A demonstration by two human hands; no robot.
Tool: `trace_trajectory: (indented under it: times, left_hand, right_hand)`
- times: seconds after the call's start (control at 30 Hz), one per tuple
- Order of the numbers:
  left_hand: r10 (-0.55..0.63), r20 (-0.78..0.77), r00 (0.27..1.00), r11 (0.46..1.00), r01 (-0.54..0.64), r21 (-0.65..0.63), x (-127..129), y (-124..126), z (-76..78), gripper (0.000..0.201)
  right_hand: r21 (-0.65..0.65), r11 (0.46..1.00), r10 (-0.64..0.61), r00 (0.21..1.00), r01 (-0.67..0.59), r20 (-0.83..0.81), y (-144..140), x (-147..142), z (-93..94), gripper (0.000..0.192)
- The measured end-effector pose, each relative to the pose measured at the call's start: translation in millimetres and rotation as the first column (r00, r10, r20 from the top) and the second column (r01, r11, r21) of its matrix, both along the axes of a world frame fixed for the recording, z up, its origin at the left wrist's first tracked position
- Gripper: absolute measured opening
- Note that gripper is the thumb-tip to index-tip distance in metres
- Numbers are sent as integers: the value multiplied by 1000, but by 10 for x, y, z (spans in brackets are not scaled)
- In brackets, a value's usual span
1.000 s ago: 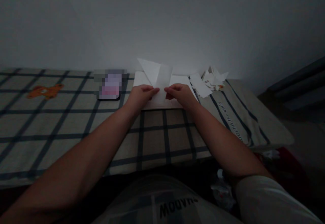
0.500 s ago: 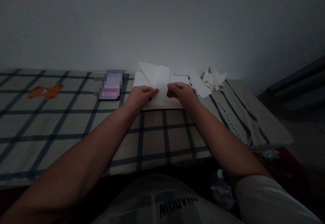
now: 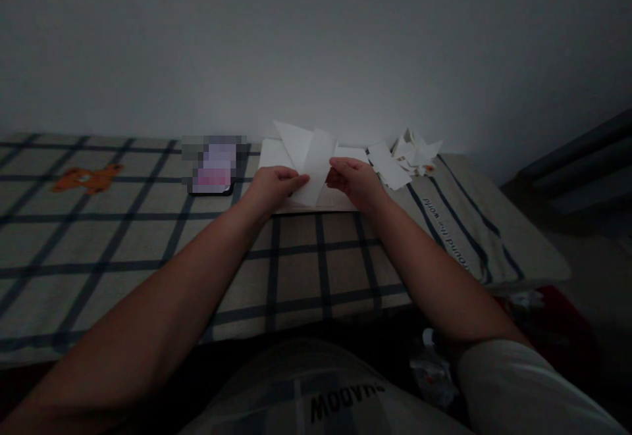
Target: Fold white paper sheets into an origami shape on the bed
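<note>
Bare forearms, pale short sleeve (image 3: 513, 382), light shirt (image 3: 326, 395) with dark lettering.

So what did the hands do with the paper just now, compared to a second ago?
The folded paper tipped over to the right between the left hand and the right hand, and its top came down a little. The right hand slid slightly right. Both hands kept hold of the paper. The stack of sheets, the phone and the paper scraps stayed put.
</note>
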State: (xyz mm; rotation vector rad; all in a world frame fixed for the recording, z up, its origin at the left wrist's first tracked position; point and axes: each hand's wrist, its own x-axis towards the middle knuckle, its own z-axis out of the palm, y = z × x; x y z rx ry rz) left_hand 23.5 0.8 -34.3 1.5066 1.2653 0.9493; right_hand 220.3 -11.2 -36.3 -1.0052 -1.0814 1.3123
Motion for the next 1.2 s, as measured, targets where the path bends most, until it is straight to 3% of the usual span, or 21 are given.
trace_trajectory:
  times: [0.43, 0.67, 0.8, 1.0, 1.2]
  left_hand:
    - [-1, -108, 994, 996, 11, 90, -11, -15, 9, 32]
    - [37, -23, 999, 999, -37, 17, 14, -37, 55, 32]
    - [50, 75, 996, 997, -54, 51, 12, -20, 28, 33]
    - [78, 5, 997, 991, -78, 112, 12, -17, 9, 27]
    - [53, 65, 996, 997, -57, 58, 38, -53, 46, 27]
  right_hand:
    - [-25, 992, -127, 992, 126, -9, -3, -3, 16, 24]
    - [-56, 989, -136, 991, 135, -8, 17, 12, 22, 23]
    - [-34, 995, -95, 995, 94, -27, 20, 12, 12, 18]
    - [-30, 996, -83, 996, 84, 20, -8, -1, 42, 27]
    - [24, 994, -103, 995, 103, 13, 17, 15, -4, 33]
